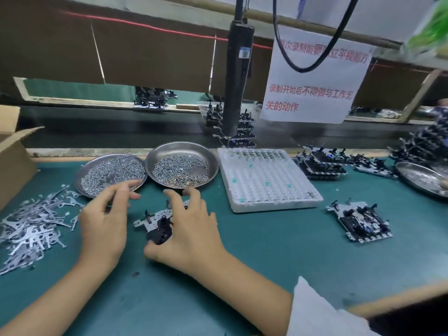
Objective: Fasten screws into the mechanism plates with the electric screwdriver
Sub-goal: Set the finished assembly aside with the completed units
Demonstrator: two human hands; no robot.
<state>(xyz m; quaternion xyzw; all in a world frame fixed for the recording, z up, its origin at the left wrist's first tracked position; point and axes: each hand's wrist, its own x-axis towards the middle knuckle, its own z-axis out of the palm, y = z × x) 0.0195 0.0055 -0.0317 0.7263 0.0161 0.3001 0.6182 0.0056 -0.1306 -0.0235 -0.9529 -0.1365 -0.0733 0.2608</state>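
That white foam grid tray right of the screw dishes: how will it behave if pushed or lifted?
The white foam grid tray probably weighs little for its size, so a nudge should slide it across the green mat. Its foam looks easily dented. The small metal parts in its far row might tip out if it tilts.

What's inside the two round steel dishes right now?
Both hold loose small screws. The left dish has a fairly even silvery layer; the right dish shows bare metal patches. The left hand covers part of the left dish's near rim.
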